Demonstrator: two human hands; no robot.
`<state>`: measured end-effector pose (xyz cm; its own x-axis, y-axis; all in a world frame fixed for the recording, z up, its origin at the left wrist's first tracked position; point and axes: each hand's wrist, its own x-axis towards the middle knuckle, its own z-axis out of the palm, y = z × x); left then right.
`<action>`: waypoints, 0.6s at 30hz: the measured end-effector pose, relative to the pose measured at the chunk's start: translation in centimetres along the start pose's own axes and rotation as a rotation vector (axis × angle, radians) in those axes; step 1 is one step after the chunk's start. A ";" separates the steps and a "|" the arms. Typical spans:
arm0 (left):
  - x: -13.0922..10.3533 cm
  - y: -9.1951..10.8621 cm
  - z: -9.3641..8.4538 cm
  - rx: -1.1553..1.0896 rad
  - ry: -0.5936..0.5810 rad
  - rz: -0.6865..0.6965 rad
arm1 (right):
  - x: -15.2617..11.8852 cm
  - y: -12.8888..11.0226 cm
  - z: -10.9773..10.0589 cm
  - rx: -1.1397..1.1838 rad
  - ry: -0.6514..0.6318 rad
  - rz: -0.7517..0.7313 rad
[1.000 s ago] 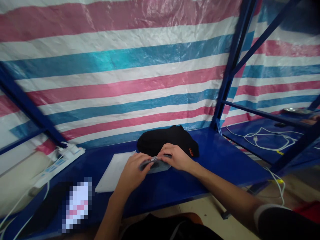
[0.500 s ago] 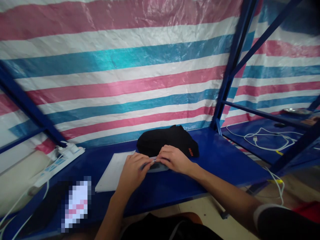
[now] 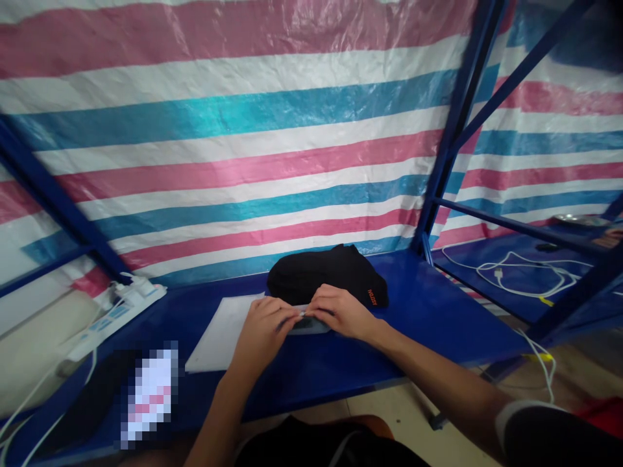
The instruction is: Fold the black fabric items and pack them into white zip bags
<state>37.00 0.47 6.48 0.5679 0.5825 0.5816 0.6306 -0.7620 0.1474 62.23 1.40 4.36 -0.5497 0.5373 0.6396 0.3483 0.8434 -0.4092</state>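
My left hand and my right hand meet above the blue table, fingers pinched together on a small, thin object with a whitish middle. Dark ends of it seem to show beneath the fingers of each hand; it is too small to name. Just under and behind the hands lies a grey, translucent flat case or pouch, partly covered by them. Behind it rests a folded black cloth with orange lettering. White paper lies left of my left hand.
A white power strip with plugs and cables runs along the left edge. A dark item with a blurred-out patch is at the lower left. Blue metal posts frame the table. Coiled white cable and another person's hand are at right.
My fingertips have shifted slightly and close more tightly over the small object, so less of it shows. The view has moved a little.
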 end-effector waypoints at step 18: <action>-0.3 -0.4 -0.3 -0.006 0.003 0.015 | 0.2 -0.2 0.3 0.011 0.007 0.019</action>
<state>36.40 0.47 6.50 0.5756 0.5701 0.5863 0.6190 -0.7722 0.1433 61.75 1.33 4.39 -0.5375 0.5532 0.6365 0.3501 0.8330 -0.4284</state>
